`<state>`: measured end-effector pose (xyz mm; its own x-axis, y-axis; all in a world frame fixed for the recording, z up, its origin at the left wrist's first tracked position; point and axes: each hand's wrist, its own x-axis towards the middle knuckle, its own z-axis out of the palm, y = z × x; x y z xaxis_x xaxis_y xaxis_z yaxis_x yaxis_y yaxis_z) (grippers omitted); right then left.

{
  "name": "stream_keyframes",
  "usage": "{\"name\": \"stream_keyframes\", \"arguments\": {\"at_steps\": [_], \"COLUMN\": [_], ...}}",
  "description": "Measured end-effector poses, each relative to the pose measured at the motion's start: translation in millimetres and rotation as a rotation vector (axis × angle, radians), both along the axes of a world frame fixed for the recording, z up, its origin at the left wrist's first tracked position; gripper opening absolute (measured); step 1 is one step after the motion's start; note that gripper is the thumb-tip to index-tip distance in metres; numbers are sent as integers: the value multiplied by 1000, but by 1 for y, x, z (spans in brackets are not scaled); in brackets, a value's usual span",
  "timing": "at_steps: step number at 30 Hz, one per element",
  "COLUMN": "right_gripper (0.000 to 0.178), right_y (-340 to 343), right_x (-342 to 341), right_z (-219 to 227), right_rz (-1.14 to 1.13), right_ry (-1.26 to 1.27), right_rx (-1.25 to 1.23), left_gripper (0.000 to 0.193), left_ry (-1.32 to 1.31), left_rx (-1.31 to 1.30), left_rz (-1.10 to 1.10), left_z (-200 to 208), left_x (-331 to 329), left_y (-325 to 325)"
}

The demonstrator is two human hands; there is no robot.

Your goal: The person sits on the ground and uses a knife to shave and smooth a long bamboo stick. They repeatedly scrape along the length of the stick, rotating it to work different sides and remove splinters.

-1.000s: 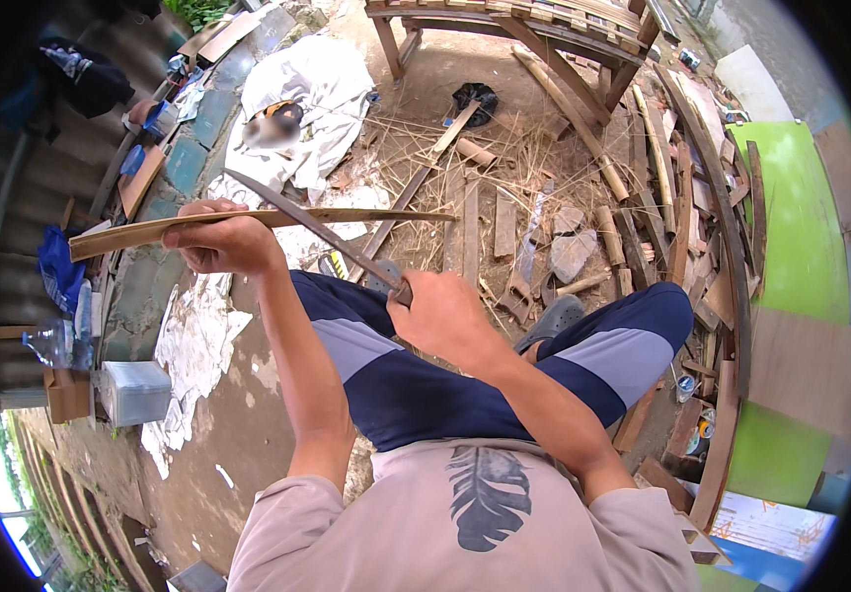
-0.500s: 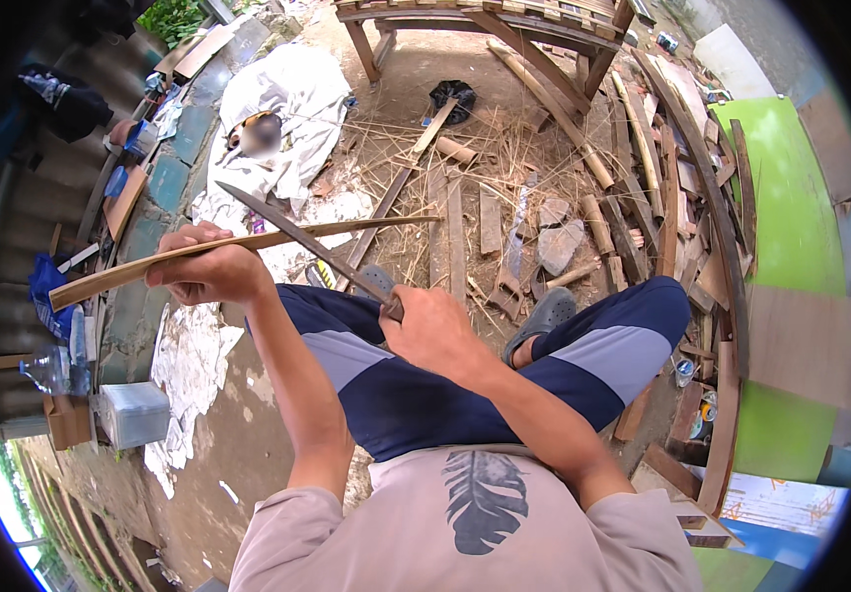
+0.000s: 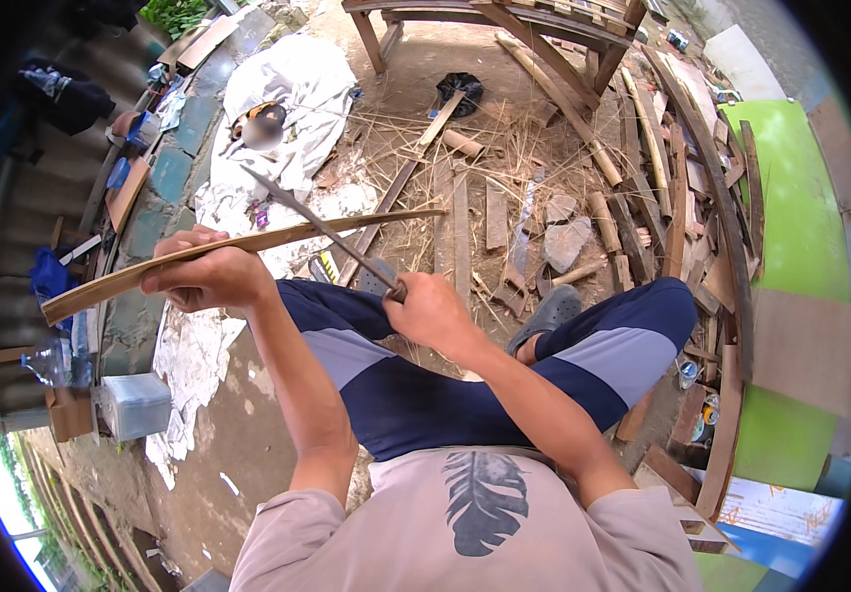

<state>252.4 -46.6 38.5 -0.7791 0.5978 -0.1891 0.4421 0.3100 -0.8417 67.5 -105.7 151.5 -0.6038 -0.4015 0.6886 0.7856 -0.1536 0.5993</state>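
My left hand (image 3: 210, 274) is closed around a long bamboo strip (image 3: 332, 227), near its wider end. The strip slants across in front of me and tapers to a thin tip at the right. My right hand (image 3: 432, 316) grips a long-bladed knife (image 3: 292, 202) low by its handle, mostly hidden in the fist. The dark blade points up and left and crosses the strip to the right of my left hand. It looks laid against the strip, but I cannot tell how firmly they touch.
Beyond my feet lie a handsaw (image 3: 512, 286), stones (image 3: 566, 243) and straw-like shavings. A slatted wooden bench (image 3: 504, 20) stands at the far side. Stacked poles and boards (image 3: 682, 187) line the right. A white cloth (image 3: 297, 84) and a clear plastic box (image 3: 136, 405) are at the left.
The knife's tip has shifted right and slightly up, and its blade looks narrower. The strip's wide end has dipped a little. Both hands keep their grips.
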Motion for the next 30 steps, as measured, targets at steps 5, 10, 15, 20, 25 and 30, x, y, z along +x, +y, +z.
{"name": "stream_keyframes", "arguments": {"at_steps": [5,10,15,20,25,30], "right_gripper": [23,20,22,23,27,31], "right_y": [17,-3,3,-5,1,39], "right_x": [4,-13,-17,-8,-5,21], "right_z": [-5,15,3,39,12,-43], "right_rz": [13,-13,27,79,10,47], "right_ry": [-62,168,123,14,13,-211], "right_rx": [-35,48,52,97,79,55], "left_gripper": [63,63,64,63,63,62], "left_ry": [1,-46,-58,-65,-60,-27], "left_rx": [11,24,26,35,36,92], "left_rz": [2,23,37,45,10,-68], "left_z": [0,2,0,-4,-5,-4], "left_x": [2,7,4,-2,4,5], "left_y": [-2,5,-2,-10,-6,-9]}}
